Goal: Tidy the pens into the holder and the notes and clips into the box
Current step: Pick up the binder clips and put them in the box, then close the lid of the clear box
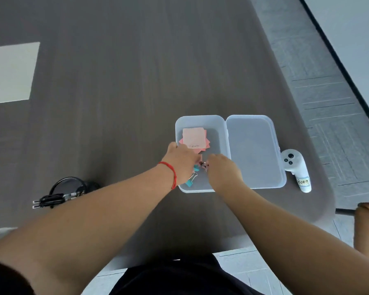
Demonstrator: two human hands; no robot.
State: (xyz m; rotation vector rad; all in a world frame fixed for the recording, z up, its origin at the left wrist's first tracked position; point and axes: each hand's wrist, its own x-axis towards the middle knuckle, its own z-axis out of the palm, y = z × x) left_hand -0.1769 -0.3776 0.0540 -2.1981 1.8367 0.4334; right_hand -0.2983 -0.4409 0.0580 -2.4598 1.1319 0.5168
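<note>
Clear plastic box (pixel 201 124) open on the dark desk (pixel 119 86), toward its right end, with the hinged lid (pixel 255 152) folded flat to the right. Inside, at the far end, a loose stack of pink notes (pixel 193 137), corners fanned out of line. At the near end, blue binder clips (pixel 190 181) with wire handles, partly hidden under the left wrist. Between the two hands, something small, dark and metallic (pixel 204 165), probably another clip, too small to tell for sure.

Both hands over the near half of the box, close together, knuckles up. Left hand (pixel 182 159) curled with fingers tucked down toward the notes' near edge; whether pinching anything, cannot tell. Right hand (pixel 223 169) likewise curled, fingertips at the small metallic thing; grip hidden, so cannot tell. Red string bracelet (pixel 171 171) around the left wrist.

Well to the left on the desk, a black mesh holder (pixel 68 185) seemingly lying on its side, with dark pens (pixel 51 201) at its mouth, tips pointing left. Just beside the lid's right edge, a white controller (pixel 295 169) with dark buttons and a handwritten label. Pale rectangle (pixel 10 73) at the desk's far left. Grey carpet (pixel 324 99) beyond the desk's curved edge.
</note>
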